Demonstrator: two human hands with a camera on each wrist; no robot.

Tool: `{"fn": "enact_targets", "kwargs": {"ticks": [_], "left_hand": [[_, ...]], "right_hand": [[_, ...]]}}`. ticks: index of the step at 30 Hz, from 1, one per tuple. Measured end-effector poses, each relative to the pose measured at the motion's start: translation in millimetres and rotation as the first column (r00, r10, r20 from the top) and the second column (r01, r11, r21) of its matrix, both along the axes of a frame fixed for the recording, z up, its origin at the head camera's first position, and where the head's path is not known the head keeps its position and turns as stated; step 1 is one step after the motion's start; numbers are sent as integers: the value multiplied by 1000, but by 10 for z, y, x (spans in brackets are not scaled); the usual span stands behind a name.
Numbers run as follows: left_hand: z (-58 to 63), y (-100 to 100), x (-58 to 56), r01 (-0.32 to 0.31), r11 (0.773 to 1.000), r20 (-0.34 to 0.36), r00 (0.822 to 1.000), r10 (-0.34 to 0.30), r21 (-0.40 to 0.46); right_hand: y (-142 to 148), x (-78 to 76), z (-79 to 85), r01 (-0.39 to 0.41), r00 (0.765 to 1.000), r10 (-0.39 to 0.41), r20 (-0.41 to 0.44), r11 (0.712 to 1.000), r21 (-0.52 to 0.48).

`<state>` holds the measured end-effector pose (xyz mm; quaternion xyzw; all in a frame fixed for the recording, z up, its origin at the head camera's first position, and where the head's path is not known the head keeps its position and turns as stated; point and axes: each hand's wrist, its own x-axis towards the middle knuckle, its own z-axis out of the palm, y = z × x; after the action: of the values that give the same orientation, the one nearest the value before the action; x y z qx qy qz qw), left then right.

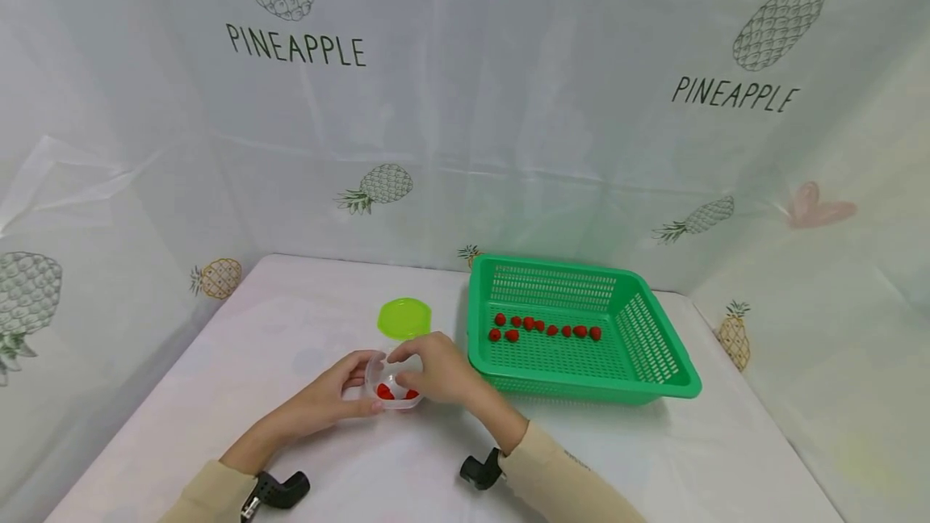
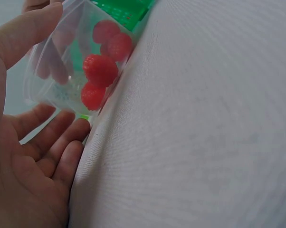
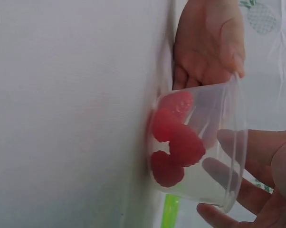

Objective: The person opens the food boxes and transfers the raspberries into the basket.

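Observation:
A clear plastic container (image 1: 398,405) stands on the table with several red raspberries (image 3: 186,145) at its bottom. My left hand (image 1: 325,399) holds it from the left, thumb at the near side of the rim and fingers round the far side. From the right, my right hand (image 1: 439,370) reaches over the rim. Its thumb and a finger dip inside the container above the raspberries, spread apart with nothing between them, as the right wrist view shows. Just behind the container lies a round bright green lid (image 1: 404,319).
A green plastic basket (image 1: 581,384) with slotted walls stands to the right, close to the right hand. More raspberries (image 1: 529,323) lie in a rough row on its floor. A white cloth (image 1: 349,470) covers the table, and a pineapple-printed curtain (image 1: 508,103) hangs behind.

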<state>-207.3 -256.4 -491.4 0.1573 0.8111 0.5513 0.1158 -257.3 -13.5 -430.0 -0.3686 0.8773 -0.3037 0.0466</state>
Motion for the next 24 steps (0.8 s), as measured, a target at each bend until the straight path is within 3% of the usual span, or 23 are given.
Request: {"fn": "enact_targets", "kwargs": {"ticks": [14,24], "left_hand": [[28,10,13,14,1000,-6,1000,-13,11],[36,11,9,19,1000,-5,1000,-19,0]], "right_hand": [[-81,-42,-177,16,996,-15,88,1000,-8],[-126,-68,-148,-1,994,-5,113,999,51]]}}
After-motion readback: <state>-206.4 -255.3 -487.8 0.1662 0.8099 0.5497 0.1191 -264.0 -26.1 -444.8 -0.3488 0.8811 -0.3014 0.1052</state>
